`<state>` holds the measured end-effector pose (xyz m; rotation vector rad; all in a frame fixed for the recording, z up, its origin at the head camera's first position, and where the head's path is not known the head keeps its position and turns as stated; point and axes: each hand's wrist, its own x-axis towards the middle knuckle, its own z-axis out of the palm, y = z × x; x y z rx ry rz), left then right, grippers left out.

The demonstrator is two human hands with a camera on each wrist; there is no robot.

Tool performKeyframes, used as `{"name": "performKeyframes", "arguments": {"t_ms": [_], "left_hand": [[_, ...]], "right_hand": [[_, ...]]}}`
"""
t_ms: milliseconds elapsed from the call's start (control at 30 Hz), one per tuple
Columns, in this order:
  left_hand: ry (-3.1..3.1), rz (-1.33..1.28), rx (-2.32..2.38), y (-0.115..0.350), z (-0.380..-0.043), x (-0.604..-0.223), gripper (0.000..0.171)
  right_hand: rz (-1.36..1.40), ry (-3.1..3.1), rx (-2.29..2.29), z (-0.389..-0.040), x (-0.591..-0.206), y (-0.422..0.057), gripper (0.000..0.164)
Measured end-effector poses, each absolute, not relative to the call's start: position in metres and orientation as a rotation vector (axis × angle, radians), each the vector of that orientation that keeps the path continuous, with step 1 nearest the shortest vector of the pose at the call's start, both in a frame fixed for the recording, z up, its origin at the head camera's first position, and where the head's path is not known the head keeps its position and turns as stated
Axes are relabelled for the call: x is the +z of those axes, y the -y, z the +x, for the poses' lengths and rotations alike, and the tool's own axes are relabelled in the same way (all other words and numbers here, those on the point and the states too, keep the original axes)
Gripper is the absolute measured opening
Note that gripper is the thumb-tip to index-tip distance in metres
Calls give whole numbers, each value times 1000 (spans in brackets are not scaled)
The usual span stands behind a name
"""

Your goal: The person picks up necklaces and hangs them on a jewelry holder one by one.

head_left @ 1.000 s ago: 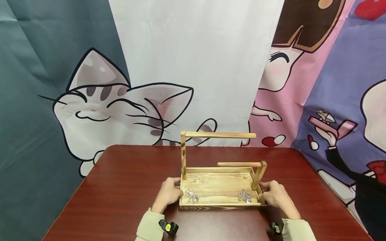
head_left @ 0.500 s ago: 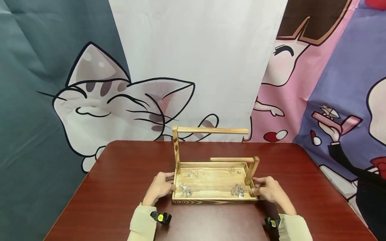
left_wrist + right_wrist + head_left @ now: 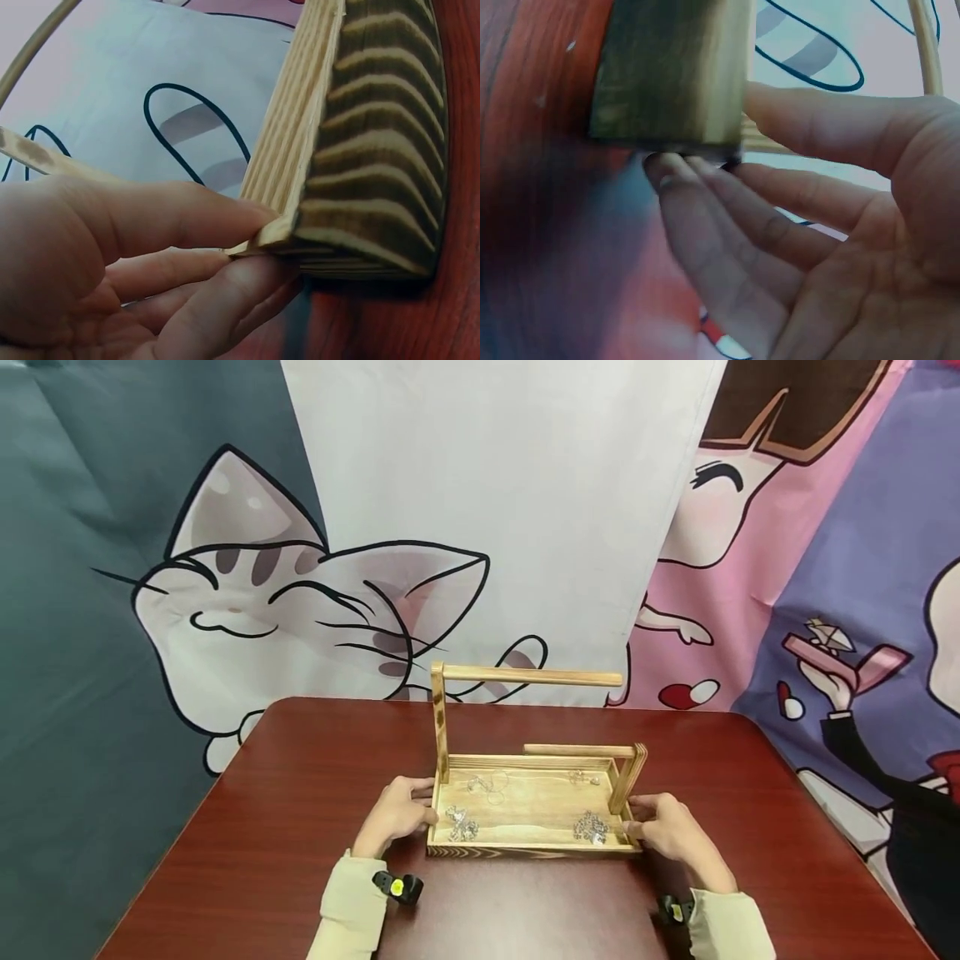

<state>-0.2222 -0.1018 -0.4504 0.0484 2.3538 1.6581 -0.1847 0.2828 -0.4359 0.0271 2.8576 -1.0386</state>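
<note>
A shallow wooden tray (image 3: 532,852) with scorched grain rests on the table in the head view. A tall L-shaped wooden bar (image 3: 525,674) rises at its left end, a shorter one (image 3: 588,751) at its right. Silvery chains (image 3: 461,824) lie at its front left, and another tangled chain (image 3: 591,828) at front right. Finer jewelry (image 3: 487,785) lies at back left, small pieces (image 3: 583,777) at back right. My left hand (image 3: 396,814) pinches the left end wall, thumb at the rim. My right hand (image 3: 669,833) pinches the right end wall, its thumb over the rim.
The tray stands on a reddish-brown table (image 3: 337,735) with rounded far corners. Behind the table hangs a printed cloth (image 3: 480,485) with a cartoon cat. Black wrist devices sit at both pale sleeves (image 3: 348,902).
Both hands have shifted the tray to the left across the table, mostly in the earlier half second. Since then it stays nearly in place. The head view has tilted downward.
</note>
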Motion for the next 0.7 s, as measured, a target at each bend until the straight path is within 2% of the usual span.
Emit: {"name": "performKeyframes", "arguments": {"t_ms": [167, 333, 533, 700], "left_hand": [[-2341, 50, 1661, 99, -221, -452, 65], [-2359, 62, 1630, 100, -218, -456, 66], [-2425, 125, 1590, 97, -219, -453, 65], [-2445, 106, 1569, 98, -219, -451, 66]], "right_hand": [[1, -2985, -877, -176, -423, -274, 34], [136, -2974, -803, -169, -421, -263, 27], [263, -2992, -699, -167, -416, -257, 26], [128, -3048, -649, -167, -407, -240, 18]]}}
